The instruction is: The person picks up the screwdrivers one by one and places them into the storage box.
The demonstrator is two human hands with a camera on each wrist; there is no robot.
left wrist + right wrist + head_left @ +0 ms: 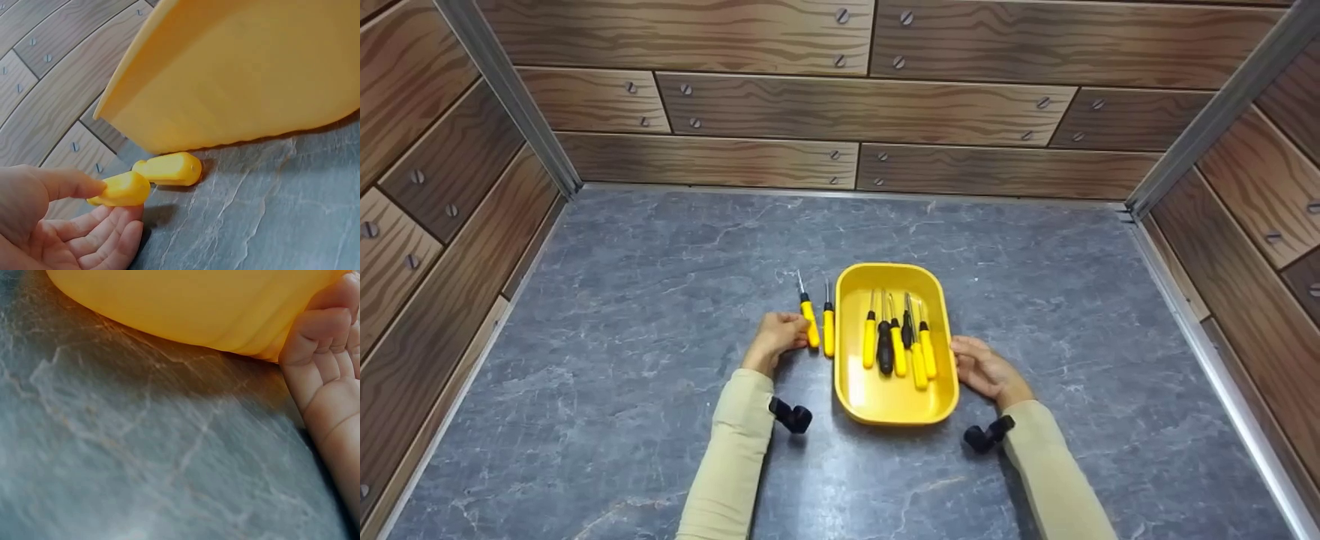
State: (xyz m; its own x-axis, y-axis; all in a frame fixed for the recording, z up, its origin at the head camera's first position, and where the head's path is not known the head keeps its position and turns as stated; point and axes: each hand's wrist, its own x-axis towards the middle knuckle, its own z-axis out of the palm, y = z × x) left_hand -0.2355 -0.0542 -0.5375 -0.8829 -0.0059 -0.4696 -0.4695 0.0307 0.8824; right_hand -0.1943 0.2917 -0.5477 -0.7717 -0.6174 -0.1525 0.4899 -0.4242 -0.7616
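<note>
A yellow-handled screwdriver (809, 321) with a black collar is pinched between the thumb and fingers of my left hand (780, 337). In the left wrist view the thumb presses on the top of its yellow handle (128, 189). A second yellow-handled screwdriver (829, 330) lies on the table between that one and a yellow plastic bin (885, 401). Inside the bin lie several screwdrivers, some with yellow handles (919, 367) and some with black handles (885, 349). My right hand (986, 367) rests its loosely bent fingers against the bin's right outer wall (197, 309).
The grey marble-patterned tabletop (622, 360) is bounded by wood-patterned walls (862, 112) at the back and sides. Metal strips (1222, 375) run along its edges. Each sleeved forearm carries a black wrist mount (791, 415).
</note>
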